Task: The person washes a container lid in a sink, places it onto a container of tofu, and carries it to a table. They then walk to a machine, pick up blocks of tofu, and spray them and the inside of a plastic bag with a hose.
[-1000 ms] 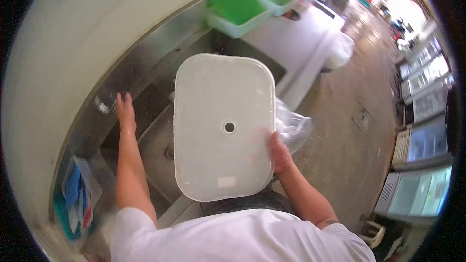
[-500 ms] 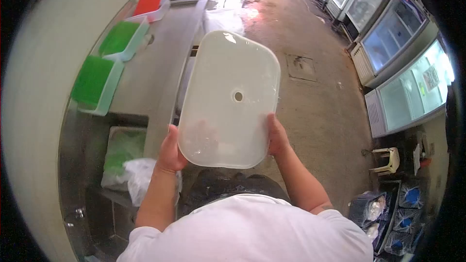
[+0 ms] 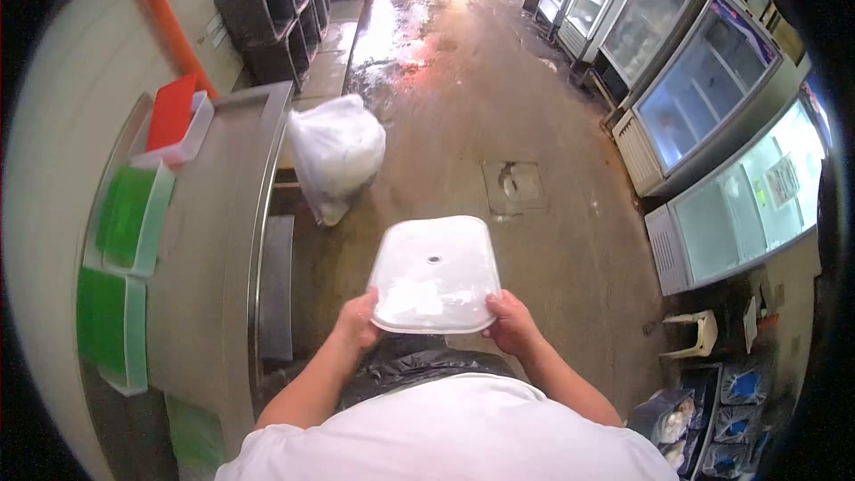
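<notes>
A white rectangular plastic lid (image 3: 436, 289) with rounded corners and a small hole is held in front of my body, wet and shiny on top. My left hand (image 3: 359, 319) grips its left edge near the close corner. On the opposite edge, my right hand (image 3: 512, 321) has the thumb on top and the fingers partly hidden beneath. Left of the lid runs a steel counter (image 3: 214, 258). Two pale tubs with green panels, a nearer one (image 3: 109, 330) and a farther one (image 3: 134, 218), stand along its wall side.
Beyond them is a white tub with a red panel (image 3: 174, 116). A full white plastic bag (image 3: 337, 156) stands by the counter's end. Black crates (image 3: 267, 22) are stacked farther back. Glass-door refrigerators (image 3: 708, 80) line the right side, with a plastic stool (image 3: 695, 334) nearby. The floor (image 3: 436, 116) is wet.
The lid has gone lower and tilted flatter, still between both hands. My view has swung up the aisle, showing more of the white bag and crates; the sink has mostly left the frame.
</notes>
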Tool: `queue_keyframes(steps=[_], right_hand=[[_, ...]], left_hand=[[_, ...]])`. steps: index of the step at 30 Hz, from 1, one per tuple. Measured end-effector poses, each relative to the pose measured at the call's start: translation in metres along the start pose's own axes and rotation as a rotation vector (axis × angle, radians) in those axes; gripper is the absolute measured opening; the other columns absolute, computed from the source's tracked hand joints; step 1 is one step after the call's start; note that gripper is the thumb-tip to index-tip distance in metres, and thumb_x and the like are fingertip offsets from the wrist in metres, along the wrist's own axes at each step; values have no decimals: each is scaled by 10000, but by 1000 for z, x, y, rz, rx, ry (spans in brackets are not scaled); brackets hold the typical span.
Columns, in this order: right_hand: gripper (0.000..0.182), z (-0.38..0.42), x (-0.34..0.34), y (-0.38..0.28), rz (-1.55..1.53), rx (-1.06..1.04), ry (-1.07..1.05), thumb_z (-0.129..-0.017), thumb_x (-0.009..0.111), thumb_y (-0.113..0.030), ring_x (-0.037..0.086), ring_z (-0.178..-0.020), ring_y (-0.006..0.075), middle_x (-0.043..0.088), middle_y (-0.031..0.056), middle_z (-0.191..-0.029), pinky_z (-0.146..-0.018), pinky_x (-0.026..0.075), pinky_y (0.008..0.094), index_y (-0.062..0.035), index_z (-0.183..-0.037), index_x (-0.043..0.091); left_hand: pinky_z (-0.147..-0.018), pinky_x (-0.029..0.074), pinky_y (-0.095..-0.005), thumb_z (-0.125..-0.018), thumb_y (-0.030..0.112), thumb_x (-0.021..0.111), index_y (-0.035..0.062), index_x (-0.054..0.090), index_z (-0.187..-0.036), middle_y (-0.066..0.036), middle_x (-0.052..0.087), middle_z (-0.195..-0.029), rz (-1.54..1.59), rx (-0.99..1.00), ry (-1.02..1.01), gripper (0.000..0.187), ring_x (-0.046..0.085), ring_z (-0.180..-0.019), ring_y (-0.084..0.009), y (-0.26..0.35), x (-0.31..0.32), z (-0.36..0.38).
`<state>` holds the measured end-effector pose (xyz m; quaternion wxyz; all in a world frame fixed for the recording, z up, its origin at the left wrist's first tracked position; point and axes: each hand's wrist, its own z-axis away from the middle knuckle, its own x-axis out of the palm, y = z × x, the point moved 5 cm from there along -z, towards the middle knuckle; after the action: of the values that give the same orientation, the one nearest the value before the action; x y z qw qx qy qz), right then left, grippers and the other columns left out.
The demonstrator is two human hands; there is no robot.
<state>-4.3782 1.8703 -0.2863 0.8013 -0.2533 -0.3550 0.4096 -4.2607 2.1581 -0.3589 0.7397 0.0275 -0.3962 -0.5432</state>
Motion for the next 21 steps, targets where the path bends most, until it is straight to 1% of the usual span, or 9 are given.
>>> queue_keyframes(steps=[2,5,10,12,15,16,18,19,21], right_hand=[[356,-30,-4,-75,-66,-90,-24,-1096,590,-278,669,-751,163,695,80,-1049,-545,548,310,-55,-1365,522],[389,-74,-39,-162,-78,-260,-42,-1081,617,-283,703,-817,168,704,78,-1114,-576,575,310,-76,-1400,536],[521,-205,-112,-247,120,-171,309,-1088,614,-351,718,-977,215,674,83,-1223,-743,622,365,-72,-1508,481],[607,-269,-133,-298,199,-219,362,-1092,608,-415,718,-994,241,653,106,-1265,-770,627,382,-58,-1552,434],[1040,-351,-153,-400,-341,-363,233,-990,504,-778,719,-1049,361,530,238,-1438,-816,642,450,-13,-1637,227],[1120,-376,-167,-432,-424,-357,264,-958,421,-855,697,-1158,416,528,283,-1492,-883,635,500,51,-1602,290],[1177,-444,-194,-498,-715,-257,-65,-941,372,-890,664,-1240,443,545,312,-1500,-968,606,542,124,-1539,370],[1091,-491,-228,-504,-737,-219,-113,-993,402,-819,645,-1278,431,600,302,-1445,-1026,579,544,156,-1482,435],[691,-584,-279,-518,-658,-92,-75,-1073,520,-429,611,-1321,419,588,288,-1457,-1122,508,535,142,-1458,463]], left_hand=[[-1072,545,-491,-1143,293,494,-113,521,-1430,-223,657,-1381,7,-71,-49,498,669,-1240,-341,39,60,-48],[-1036,571,-438,-1110,276,585,-14,515,-1470,-142,670,-1376,-155,24,-374,468,696,-1188,-260,117,180,-79],[-1063,546,-408,-1094,209,574,11,546,-1468,-158,680,-1367,-555,268,-509,425,689,-1201,-261,216,333,-183],[-1070,528,-417,-1076,223,597,29,613,-1415,-186,696,-1336,-1333,733,-519,391,692,-1204,-284,245,393,-233],[-1029,528,-484,-1004,157,618,39,677,-1307,-213,727,-1220,-1619,839,-600,331,692,-1165,-375,271,465,-317],[-1011,529,-506,-977,122,612,42,682,-1292,-215,737,-1187,-1836,831,-664,333,688,-1151,-400,276,487,-347],[-977,532,-530,-929,77,606,45,686,-1262,-215,742,-1141,-1991,770,-731,344,683,-1123,-425,301,533,-409],[-982,532,-521,-923,84,617,53,688,-1262,-208,741,-1162,-2014,745,-751,348,687,-1130,-412,312,542,-441],[-1055,497,-528,-916,131,654,86,700,-1252,-166,727,-1269,-2056,804,-764,342,670,-1212,-358,355,574,-481]])
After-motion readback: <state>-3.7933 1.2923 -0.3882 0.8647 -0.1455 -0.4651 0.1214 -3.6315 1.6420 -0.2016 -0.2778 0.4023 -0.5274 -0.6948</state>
